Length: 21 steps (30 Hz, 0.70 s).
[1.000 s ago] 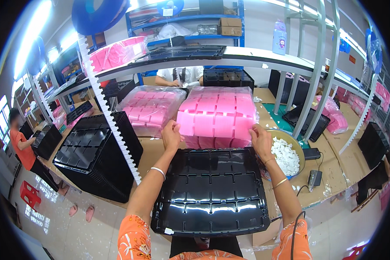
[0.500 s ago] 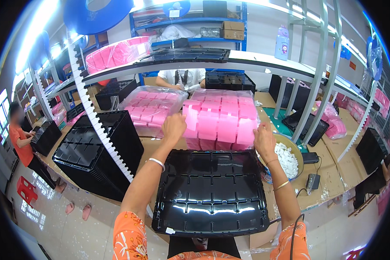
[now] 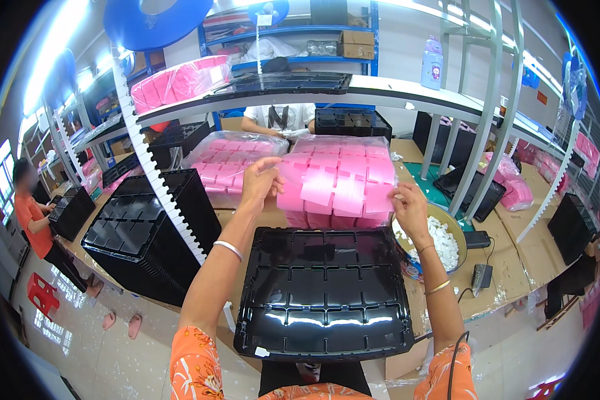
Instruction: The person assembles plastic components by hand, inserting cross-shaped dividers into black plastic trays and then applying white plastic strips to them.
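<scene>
A pink sheet of joined rectangular pieces [image 3: 337, 191] spans the gap between my hands, over a plastic-wrapped pink stack [image 3: 343, 148]. My left hand [image 3: 261, 183] is closed at the sheet's left edge, with its fingers curled in a pinch. At the right edge my right hand [image 3: 410, 208] pinches the sheet between thumb and fingers. Nearest me lies a glossy black moulded tray [image 3: 325, 293] with rows of shallow recesses, below both hands. A small white piece [image 3: 262, 352] rests on the tray's near left edge.
A round tin of white bits [image 3: 440, 243] stands right of the tray, near black power adapters [image 3: 481, 275]. Tall black tray stacks [image 3: 147, 233] are at left. A metal-framed shelf [image 3: 393, 93] crosses ahead. Co-workers sit opposite [image 3: 280, 119] and stand far left [image 3: 37, 223].
My left hand has shifted slightly up and left, its fingers now more curled. The pink sheet's left part has moved with it and its pieces lie differently. My right hand stays near the right edge.
</scene>
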Motion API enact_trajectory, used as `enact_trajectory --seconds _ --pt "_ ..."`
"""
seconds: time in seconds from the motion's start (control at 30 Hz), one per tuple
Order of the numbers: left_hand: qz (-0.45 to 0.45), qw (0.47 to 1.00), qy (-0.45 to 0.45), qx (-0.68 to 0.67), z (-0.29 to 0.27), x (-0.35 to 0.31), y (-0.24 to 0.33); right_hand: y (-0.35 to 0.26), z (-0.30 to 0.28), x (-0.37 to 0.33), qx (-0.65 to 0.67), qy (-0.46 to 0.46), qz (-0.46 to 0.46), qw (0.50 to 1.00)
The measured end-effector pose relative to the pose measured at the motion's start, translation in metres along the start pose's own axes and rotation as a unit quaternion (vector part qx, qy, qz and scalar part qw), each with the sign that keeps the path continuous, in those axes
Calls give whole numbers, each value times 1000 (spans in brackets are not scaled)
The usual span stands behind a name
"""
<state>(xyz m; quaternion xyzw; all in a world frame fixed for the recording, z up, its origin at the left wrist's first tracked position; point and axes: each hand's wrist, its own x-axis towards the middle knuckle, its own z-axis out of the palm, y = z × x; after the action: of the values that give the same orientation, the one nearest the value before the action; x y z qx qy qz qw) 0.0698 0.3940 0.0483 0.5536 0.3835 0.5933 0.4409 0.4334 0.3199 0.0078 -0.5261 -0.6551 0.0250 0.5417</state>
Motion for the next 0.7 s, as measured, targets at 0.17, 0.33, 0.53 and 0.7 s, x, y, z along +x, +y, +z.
enact_trajectory --seconds 0.17,0.33,0.53,0.7 --pt "-1 996 -33 -80 -1 4 11 -8 -5 0 24 -60 -84 994" --pt "47 998 -31 -25 13 1 19 3 -1 2 35 -73 -30 996" --pt "62 998 6 -29 4 2 12 -10 4 2 60 -97 -4 994" --pt "48 996 32 -63 10 5 21 -10 19 -6 -23 -41 -141 989"
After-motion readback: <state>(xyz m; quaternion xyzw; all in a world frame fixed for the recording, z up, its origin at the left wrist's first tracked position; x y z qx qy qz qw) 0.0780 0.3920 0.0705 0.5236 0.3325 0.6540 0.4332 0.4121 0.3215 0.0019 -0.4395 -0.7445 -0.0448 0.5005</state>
